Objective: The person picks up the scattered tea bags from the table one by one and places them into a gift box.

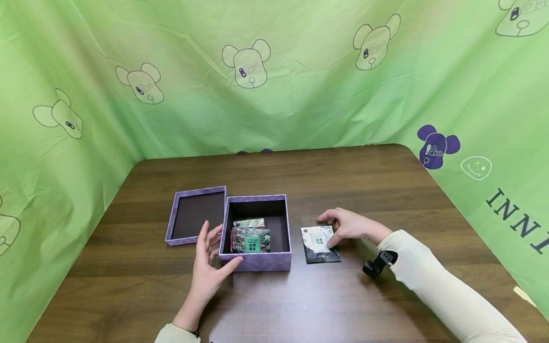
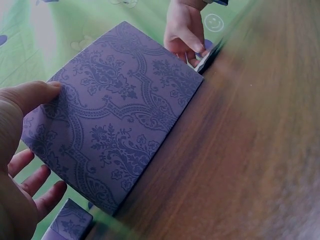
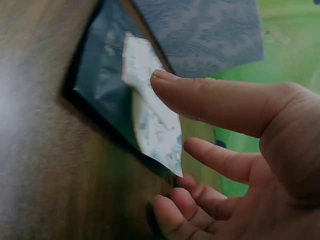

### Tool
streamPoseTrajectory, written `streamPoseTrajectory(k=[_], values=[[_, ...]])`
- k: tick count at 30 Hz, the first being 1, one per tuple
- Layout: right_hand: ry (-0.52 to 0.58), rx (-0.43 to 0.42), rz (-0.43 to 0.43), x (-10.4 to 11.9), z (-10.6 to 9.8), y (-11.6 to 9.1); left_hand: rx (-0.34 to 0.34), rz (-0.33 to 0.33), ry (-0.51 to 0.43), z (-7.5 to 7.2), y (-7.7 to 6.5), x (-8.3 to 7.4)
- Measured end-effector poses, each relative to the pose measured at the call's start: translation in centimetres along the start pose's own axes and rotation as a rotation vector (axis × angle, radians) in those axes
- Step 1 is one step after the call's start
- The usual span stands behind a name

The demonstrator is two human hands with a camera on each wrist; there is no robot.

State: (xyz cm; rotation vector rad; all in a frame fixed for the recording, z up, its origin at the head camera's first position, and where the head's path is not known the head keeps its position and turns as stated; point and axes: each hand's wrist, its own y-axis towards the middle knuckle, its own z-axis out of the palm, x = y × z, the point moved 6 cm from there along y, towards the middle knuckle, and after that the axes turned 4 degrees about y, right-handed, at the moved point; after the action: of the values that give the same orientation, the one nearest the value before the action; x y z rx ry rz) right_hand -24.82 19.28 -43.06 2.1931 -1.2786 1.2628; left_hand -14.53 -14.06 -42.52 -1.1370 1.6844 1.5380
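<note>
A purple patterned box (image 1: pixel 257 262) stands without its lid on the table. My left hand (image 1: pixel 206 274) is at its near left corner, thumb touching the front wall and loosely extended fingers along the left side. Inside the box lie several printed sachets (image 1: pixel 250 238), the top one with a green label. To the right of the box, my right hand (image 1: pixel 345 226) pinches a white sachet (image 3: pixel 155 120) between thumb and fingers; the sachet bends slightly. Beneath it a dark sachet (image 1: pixel 321 256) lies on the table.
The box lid (image 1: pixel 199 214) lies inside up, left of the box. Wooden table (image 1: pixel 364 181) surrounds everything, with a green printed cloth (image 1: pixel 300 105) hanging behind and at both sides. A black wrist camera (image 1: pixel 379 264) sits on the right wrist.
</note>
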Motion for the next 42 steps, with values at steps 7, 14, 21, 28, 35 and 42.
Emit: streamPoseTrajectory(k=[7, 14, 21, 28, 35, 42], values=[[-0.198, -0.085, -0.010, 0.7, 0.4, -0.3, -0.003, -0.002, -0.002, 0.0, -0.1, 0.2], [-0.112, -0.108, 0.014, 0.4, 0.1, -0.5, -0.003, -0.016, 0.000, -0.1, 0.0, 0.4], [-0.003, -0.105, 0.024, -0.3, -0.5, -0.4, 0.000, 0.001, 0.017, -0.1, 0.0, 0.4], [0.154, -0.073, 0.085, -0.3, -1.1, -0.5, 0.000, -0.003, 0.021, -0.1, 0.0, 0.5], [0.194, -0.066, 0.075, 0.3, -1.8, -0.7, 0.001, -0.010, 0.016, -0.1, 0.0, 0.5], [0.233, -0.091, 0.058, 1.2, -3.3, -0.8, 0.003, -0.008, 0.008, -0.1, 0.1, 0.4]])
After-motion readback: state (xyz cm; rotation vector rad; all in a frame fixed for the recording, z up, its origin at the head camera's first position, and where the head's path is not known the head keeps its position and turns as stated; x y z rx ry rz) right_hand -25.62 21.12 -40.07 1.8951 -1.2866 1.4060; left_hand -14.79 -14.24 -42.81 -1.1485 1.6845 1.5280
